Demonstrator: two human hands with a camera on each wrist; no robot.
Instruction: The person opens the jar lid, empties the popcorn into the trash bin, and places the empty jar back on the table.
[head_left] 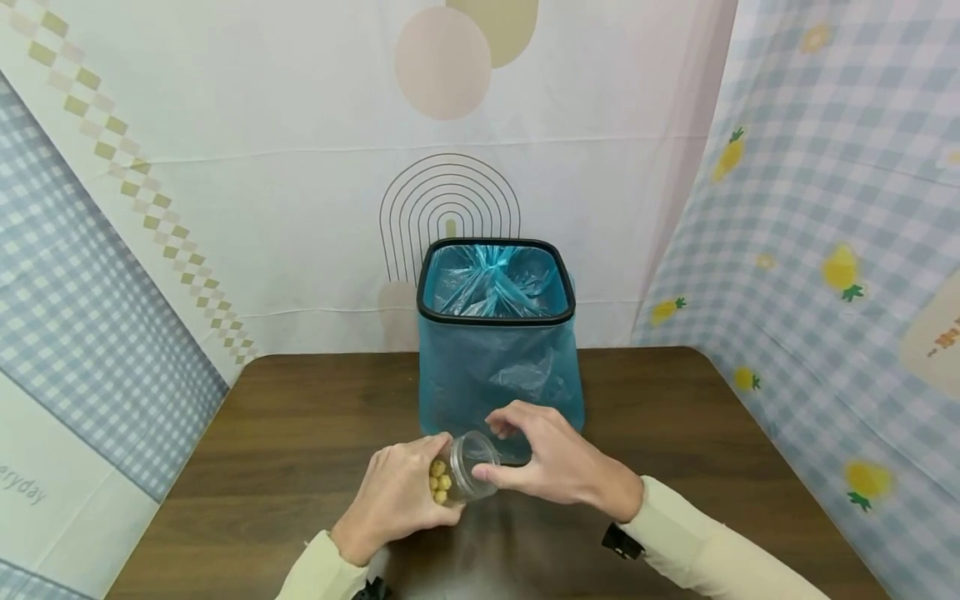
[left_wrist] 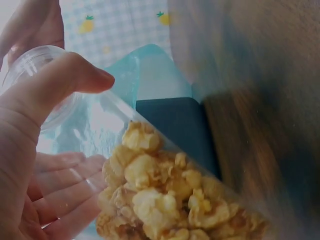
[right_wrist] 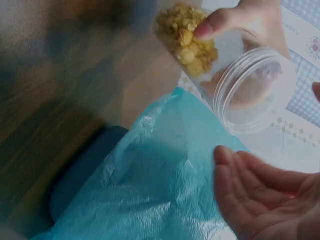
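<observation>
My left hand [head_left: 399,490] grips a clear plastic jar [head_left: 476,463], thumb on one side and fingers round the other. The jar lies tilted on its side, its threaded mouth [right_wrist: 250,95] facing right and uncovered. Caramel-coloured popcorn [left_wrist: 165,195] is gathered toward the bottom end of the jar. Just beside the mouth is my right hand [head_left: 558,460], its fingers loosely bent and apart from the thumb. In the right wrist view, that hand's palm [right_wrist: 275,200] shows nothing held, and a gap separates its fingertips from the jar.
Behind the hands stands a bin [head_left: 498,375] with a black rim, lined with a blue plastic bag [head_left: 491,283] knotted or bunched at the top. All of this is on a dark wooden table [head_left: 300,433], with patterned cloth hanging at the back and sides.
</observation>
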